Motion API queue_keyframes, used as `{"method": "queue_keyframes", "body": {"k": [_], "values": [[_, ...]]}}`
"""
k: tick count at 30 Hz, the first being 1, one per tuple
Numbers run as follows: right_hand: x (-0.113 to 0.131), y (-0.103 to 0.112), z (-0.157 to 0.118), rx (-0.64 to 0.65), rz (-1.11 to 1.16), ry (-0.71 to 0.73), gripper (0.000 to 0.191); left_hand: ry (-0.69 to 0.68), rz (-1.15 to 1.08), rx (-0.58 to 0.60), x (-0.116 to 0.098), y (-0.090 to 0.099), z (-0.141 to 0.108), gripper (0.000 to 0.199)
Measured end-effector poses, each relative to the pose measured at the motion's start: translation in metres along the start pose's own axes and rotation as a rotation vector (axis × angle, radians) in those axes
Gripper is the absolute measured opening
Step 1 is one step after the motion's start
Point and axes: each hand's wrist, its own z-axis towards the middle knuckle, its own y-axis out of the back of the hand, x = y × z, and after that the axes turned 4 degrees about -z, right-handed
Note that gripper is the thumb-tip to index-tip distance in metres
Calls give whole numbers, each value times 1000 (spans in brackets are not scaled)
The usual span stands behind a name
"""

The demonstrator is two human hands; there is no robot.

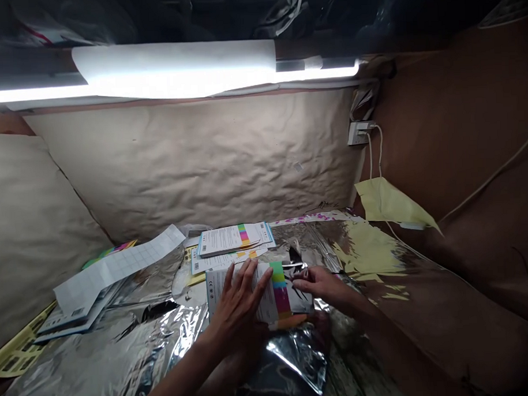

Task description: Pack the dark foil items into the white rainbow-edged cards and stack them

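Where the printed card (279,293) lies: on crinkled silver foil (79,366).
Left hand (237,317): pressed flat on the card, fingers spread, unclenched.
Right hand (323,287): held at its edge, possibly pinching (glare muddies this).
Handling: light, slippery; best taken by the edges.

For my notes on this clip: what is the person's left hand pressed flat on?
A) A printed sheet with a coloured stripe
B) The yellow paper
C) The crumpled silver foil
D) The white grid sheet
A. The left hand lies with fingers spread on the printed sheet, just beside its coloured stripe.
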Motion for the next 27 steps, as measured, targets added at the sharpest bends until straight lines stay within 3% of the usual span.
{"method": "queue_keyframes", "body": {"k": [2,4,10,13,17,21,27], "values": [[2,3,0,-106,-104,-38,33,27,12,-17,0,0,0,115],[-1,-2,0,-90,-73,-62,40,19,13,-25,0,1,0,117],[-13,-40,1,237,446,-138,61,-66,-11,-18,-3,0,-1,112],[-15,-37,-1,369,449,-124,65,-69,-13,-7,-3,2,-2,112],[-16,-24,0,283,266,-2,45,-41,-23,-46,-6,6,-1,107],[-18,-24,3,197,311,15,43,-45,-32,-56,-7,11,-1,104],[-22,-29,3,204,396,-7,44,-57,-18,-62,-8,12,-3,104]]}}
